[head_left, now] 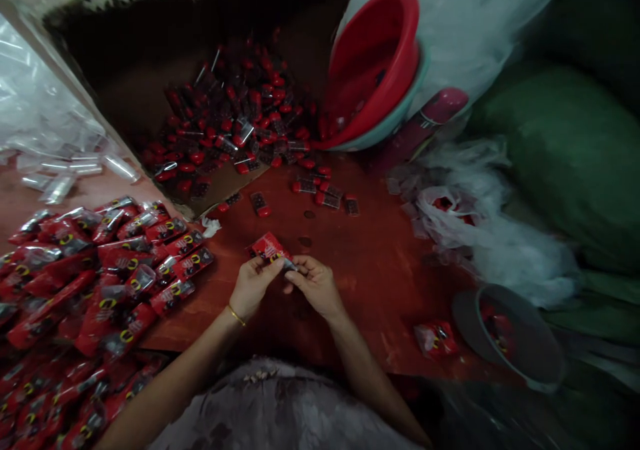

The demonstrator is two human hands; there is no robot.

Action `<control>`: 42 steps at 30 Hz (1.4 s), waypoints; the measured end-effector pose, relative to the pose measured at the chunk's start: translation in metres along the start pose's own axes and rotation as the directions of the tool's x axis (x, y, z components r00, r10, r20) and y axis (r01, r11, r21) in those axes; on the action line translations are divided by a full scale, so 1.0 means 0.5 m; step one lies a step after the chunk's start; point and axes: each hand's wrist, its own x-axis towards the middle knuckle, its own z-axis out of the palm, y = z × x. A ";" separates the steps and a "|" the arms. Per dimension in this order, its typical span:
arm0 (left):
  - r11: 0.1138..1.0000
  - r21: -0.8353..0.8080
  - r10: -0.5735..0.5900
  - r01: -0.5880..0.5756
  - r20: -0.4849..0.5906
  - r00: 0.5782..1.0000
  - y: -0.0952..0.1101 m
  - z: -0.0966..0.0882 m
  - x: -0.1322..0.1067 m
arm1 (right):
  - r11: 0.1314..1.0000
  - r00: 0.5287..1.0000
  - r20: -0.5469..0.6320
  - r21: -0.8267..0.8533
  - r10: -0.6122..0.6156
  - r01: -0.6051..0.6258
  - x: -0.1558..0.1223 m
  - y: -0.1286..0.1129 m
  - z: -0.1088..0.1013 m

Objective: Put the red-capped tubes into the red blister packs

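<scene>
Between my two hands is a small red printed packet (269, 245) with a clear end. My left hand (254, 285) pinches its near left side, thumb on top. My right hand (315, 283) has thumb and fingers closed on the packet's clear right end. What lies inside the packet is hard to make out. Just beyond my hands, a small clear container with a red cap (259, 204) lies on the red-brown table (370, 263). To the left is a large heap of similar red packets (107, 270).
A cardboard box (75, 70) on its side spills many red-capped containers (245, 130). Behind right stand a red basin (410, 10) and a pink spray can (425, 120). Plastic bags (525, 257), a grey bowl (540, 350) and red packets (435, 339) lie right; clear tubes (60, 187) lie left.
</scene>
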 end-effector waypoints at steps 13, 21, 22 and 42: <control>0.854 -0.263 0.281 -0.448 -0.492 0.824 0.129 -0.165 -0.050 | 0.498 0.905 0.120 -0.801 -0.409 0.332 0.209 -0.061 -0.023; 0.877 0.337 0.459 -0.343 -0.372 0.807 0.177 -0.055 0.106 | 0.121 0.927 0.157 -0.970 -0.341 0.209 0.510 -0.202 0.056; 0.809 0.484 0.534 -0.334 -0.368 0.761 0.192 -0.039 0.152 | 0.118 0.951 0.102 -0.983 -0.292 0.142 0.551 -0.220 0.071; 0.030 0.998 0.715 0.054 -0.059 0.696 0.190 0.041 0.452 | -0.016 0.902 0.337 -0.938 -0.270 0.346 0.633 -0.187 0.008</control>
